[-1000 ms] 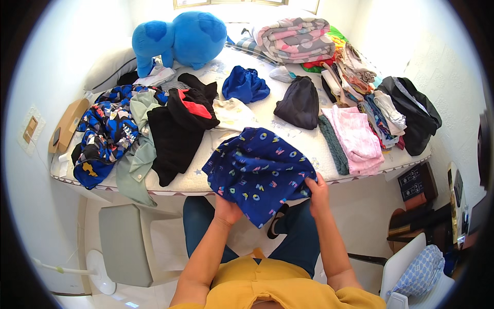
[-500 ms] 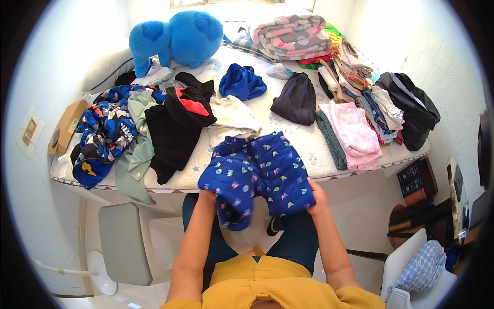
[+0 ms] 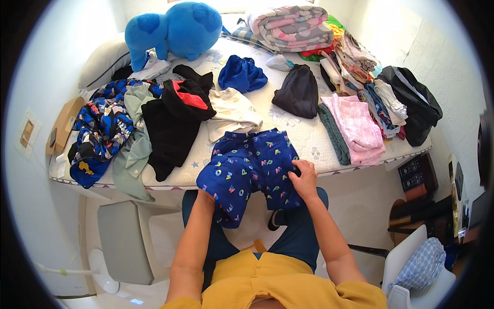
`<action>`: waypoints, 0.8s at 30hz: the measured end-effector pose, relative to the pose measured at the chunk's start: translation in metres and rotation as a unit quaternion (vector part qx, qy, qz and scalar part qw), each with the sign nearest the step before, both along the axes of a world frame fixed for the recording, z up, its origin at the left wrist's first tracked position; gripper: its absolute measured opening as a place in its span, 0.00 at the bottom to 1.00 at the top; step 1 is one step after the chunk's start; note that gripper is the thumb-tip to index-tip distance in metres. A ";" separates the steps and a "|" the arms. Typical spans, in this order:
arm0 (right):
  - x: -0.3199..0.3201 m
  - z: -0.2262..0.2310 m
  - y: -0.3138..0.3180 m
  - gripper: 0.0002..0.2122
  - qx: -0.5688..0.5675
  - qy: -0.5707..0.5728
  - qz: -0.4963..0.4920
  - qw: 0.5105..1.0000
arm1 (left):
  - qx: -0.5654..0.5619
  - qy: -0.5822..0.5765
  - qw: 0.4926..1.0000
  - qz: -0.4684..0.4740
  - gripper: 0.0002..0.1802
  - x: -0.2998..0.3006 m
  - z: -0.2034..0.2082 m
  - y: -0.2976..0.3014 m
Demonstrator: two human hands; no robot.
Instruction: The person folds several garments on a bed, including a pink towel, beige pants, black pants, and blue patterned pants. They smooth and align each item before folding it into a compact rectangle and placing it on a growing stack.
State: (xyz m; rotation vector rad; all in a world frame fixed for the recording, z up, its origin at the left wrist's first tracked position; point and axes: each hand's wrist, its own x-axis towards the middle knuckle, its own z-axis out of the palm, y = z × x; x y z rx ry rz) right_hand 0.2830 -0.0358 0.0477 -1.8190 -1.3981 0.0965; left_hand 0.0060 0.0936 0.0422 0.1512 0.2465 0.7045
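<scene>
Dark blue children's shorts with a colourful letter print lie spread in front of me. Their waistband rests on the mattress edge, and the legs hang over it toward my knees. At the lower left leg, my left hand grips the cloth, its fingers mostly hidden under the fabric. My right hand is closed on the outer side of the right leg, thumb and fingers at the edge. Just beyond the waistband lies a cream printed garment; a black hooded top with red lining lies to its left.
The mattress also bears a patterned jacket, a sage shirt, blue cloth, a dark folded garment, folded pink clothes, a rolled quilt and a blue plush toy. Chairs stand at both sides.
My right hand has moved up from the right leg's lower corner to its outer side. The shorts now lie flatter, with the legs hanging straighter. My left hand has stayed almost in place.
</scene>
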 end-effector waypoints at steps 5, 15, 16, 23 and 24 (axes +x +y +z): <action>0.026 0.006 -0.010 0.14 -0.116 0.349 0.269 0.890 | -0.017 -0.017 1.000 -0.017 0.22 -0.001 -0.004 -0.004; 0.014 0.014 0.040 0.18 -0.168 0.466 0.168 0.852 | -0.028 0.022 0.997 -0.064 0.21 -0.012 0.010 -0.019; 0.017 0.015 0.041 0.17 -0.185 0.483 0.207 0.830 | 0.066 0.101 0.992 -0.044 0.19 -0.017 0.016 -0.020; 0.055 0.103 -0.024 0.12 0.050 0.476 0.152 0.865 | 0.263 0.247 0.933 -0.005 0.16 0.008 0.106 -0.023; 0.064 0.118 -0.034 0.13 0.078 0.471 0.140 0.868 | 0.295 0.239 0.925 -0.004 0.16 0.018 0.126 -0.024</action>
